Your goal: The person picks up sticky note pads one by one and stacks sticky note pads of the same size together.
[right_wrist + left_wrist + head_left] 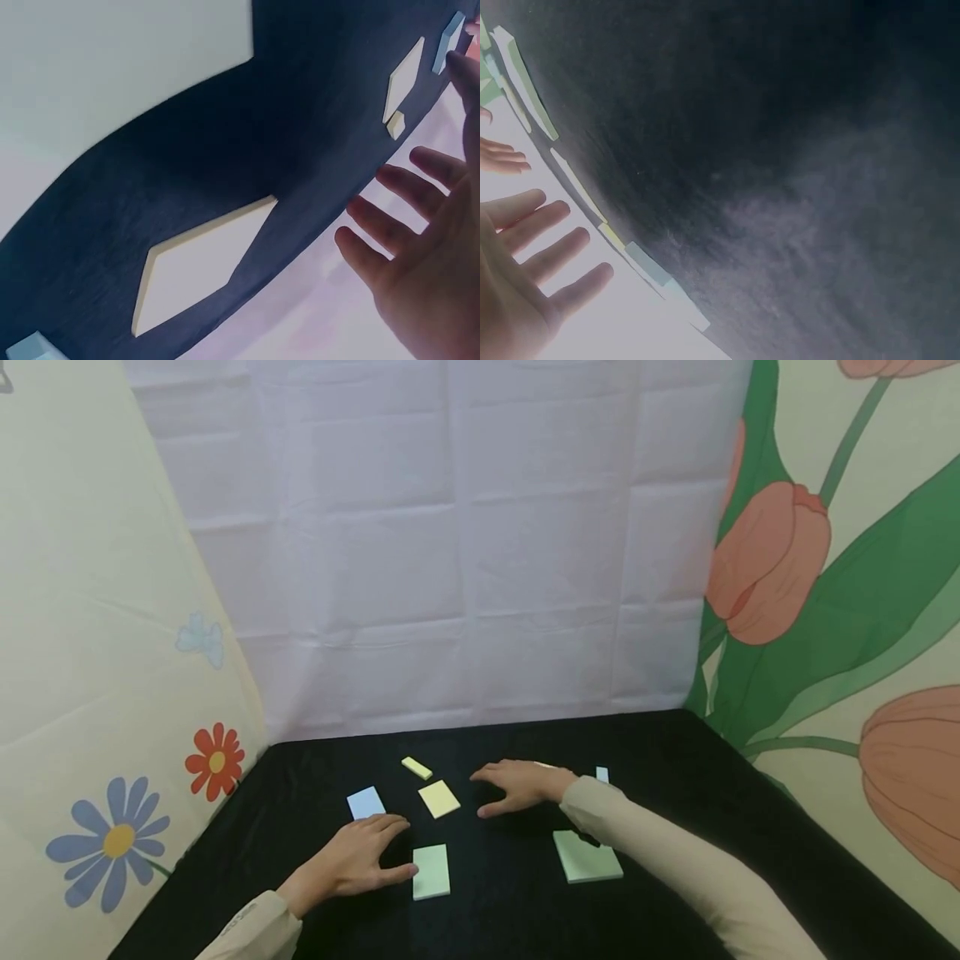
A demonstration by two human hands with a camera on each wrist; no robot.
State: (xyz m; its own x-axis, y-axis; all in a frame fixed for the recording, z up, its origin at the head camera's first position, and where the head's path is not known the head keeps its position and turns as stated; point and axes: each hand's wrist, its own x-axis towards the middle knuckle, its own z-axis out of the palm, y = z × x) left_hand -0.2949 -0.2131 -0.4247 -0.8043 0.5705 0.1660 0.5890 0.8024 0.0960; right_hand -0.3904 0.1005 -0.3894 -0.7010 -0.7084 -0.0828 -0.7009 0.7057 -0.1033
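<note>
My left hand [356, 860] is spread above the black table, holding nothing. Its thumb tip overlaps the left edge of a light green sticky note pad [432, 873], and its fingers overlap the near edge of a blue pad [365, 802]. Further right, my right hand [521, 783] hovers with loosely extended fingers and nothing in them. Left of its fingertips lie a square yellow pad [439, 798] and a narrow yellow pad [417, 767]. Another pale yellow pad [202, 270] shows whole in the right wrist view; my right hand mostly hides it in the head view.
A larger green pad [583, 860] lies partly under my right forearm in the head view. Beyond that forearm stands out a small light blue pad [602, 773]. The black cloth [502, 902] meets a white backdrop [480, 610], with floral curtains at both sides.
</note>
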